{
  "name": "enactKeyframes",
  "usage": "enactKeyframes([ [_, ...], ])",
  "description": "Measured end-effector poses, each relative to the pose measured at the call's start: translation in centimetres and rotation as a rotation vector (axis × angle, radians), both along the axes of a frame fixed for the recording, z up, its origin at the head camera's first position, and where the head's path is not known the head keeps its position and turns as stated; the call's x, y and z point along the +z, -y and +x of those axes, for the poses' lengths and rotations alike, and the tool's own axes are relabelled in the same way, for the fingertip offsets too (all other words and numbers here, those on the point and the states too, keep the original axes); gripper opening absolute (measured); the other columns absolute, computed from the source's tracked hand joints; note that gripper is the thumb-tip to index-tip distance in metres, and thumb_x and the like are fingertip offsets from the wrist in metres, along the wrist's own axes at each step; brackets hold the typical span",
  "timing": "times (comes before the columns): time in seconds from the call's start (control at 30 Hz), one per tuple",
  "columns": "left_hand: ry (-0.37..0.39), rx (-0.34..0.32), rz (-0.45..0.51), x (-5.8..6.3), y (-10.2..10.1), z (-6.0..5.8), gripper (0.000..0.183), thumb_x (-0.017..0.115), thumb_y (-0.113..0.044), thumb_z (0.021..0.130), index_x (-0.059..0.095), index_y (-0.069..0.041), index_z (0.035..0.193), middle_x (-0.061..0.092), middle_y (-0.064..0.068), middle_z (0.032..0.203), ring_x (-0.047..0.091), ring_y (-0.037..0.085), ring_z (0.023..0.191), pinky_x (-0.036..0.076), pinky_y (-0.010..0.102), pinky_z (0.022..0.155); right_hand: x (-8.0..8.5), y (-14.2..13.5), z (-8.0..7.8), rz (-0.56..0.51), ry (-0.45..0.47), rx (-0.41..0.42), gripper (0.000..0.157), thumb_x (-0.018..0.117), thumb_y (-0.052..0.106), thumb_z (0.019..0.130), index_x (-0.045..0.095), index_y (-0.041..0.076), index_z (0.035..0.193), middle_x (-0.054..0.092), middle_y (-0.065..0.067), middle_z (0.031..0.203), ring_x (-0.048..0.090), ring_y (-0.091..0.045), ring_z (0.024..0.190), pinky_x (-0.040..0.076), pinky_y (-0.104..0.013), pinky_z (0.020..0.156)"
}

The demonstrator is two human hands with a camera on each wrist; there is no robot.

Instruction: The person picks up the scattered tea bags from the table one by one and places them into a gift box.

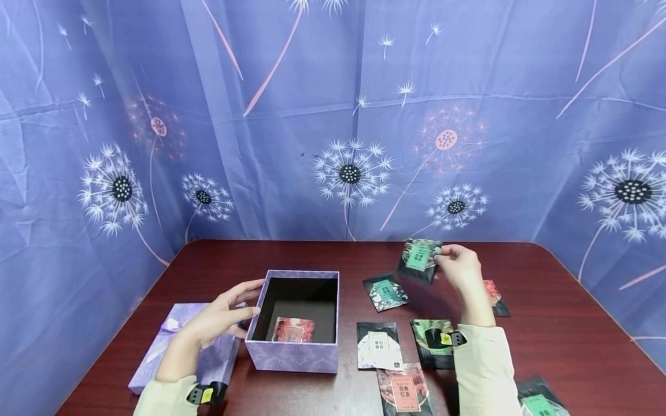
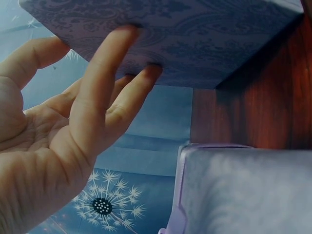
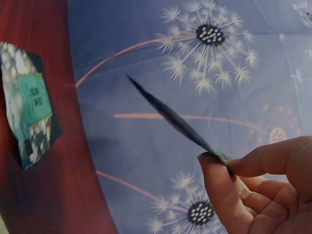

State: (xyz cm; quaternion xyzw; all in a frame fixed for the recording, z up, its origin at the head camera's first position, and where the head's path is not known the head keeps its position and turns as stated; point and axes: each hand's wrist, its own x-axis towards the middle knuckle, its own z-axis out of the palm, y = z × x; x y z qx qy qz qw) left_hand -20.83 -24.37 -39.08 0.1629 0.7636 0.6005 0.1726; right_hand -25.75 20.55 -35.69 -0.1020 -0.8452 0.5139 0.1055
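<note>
My right hand (image 1: 460,268) pinches a dark sachet with a green label (image 1: 419,259) by its right edge, above the back of the table. Seen edge-on in the right wrist view, the sachet (image 3: 170,117) sits between thumb and forefinger. My left hand (image 1: 221,318) touches the left side of an open purple patterned box (image 1: 293,355), its fingers spread and fairly straight. Fingertips (image 2: 148,73) rest against the box wall in the left wrist view. Inside the box, a red sachet (image 1: 293,330) lies on the dark bottom.
The purple lid (image 1: 213,358) with its ribbon bow lies left of the box, partly under my left forearm. Right of the box lie several sachets: a teal-labelled one (image 1: 385,292), a white one (image 1: 378,345), a red one (image 1: 404,390), and a green one (image 1: 432,329) partly behind my right wrist.
</note>
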Motion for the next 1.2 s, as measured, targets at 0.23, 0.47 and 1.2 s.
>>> enactKeyframes([
  [0.23, -0.013, -0.002, -0.002, 0.2, 0.0, -0.1, 0.067, 0.057, -0.014, 0.094, 0.021, 0.0, 0.149, 0.021, 0.036, 0.148, 0.058, 0.029, 0.108, 0.056, 0.045, 0.071, 1.3, 1.1, 0.4, -0.064, -0.065, 0.022, 0.03, 0.055, 0.004, 0.088, 0.057, -0.012, 0.114, 0.071, -0.009, 0.087, 0.057, 0.004, 0.057, 0.051, -0.018, 0.057],
  [0.47, -0.021, -0.004, -0.003, 0.1, 0.0, -0.2, 0.067, 0.057, -0.013, 0.094, 0.021, 0.0, 0.149, 0.021, 0.036, 0.148, 0.059, 0.03, 0.107, 0.056, 0.046, 0.072, 2.0, 2.6, 0.8, -0.207, -0.135, 0.115, 0.029, 0.051, -0.003, 0.09, 0.051, -0.018, 0.114, 0.064, 0.006, 0.073, 0.058, 0.003, 0.054, 0.054, -0.021, 0.055],
  [1.2, -0.022, -0.028, 0.025, 0.2, 0.1, -0.1, 0.068, 0.056, -0.012, 0.094, 0.019, 0.004, 0.149, 0.022, 0.039, 0.146, 0.057, 0.035, 0.112, 0.052, 0.049, 0.084, 1.5, 10.3, 1.6, -0.396, -0.151, 0.269, 0.018, 0.053, -0.008, 0.087, 0.054, -0.015, 0.103, 0.065, 0.001, 0.069, 0.057, -0.004, 0.05, 0.053, -0.023, 0.05],
])
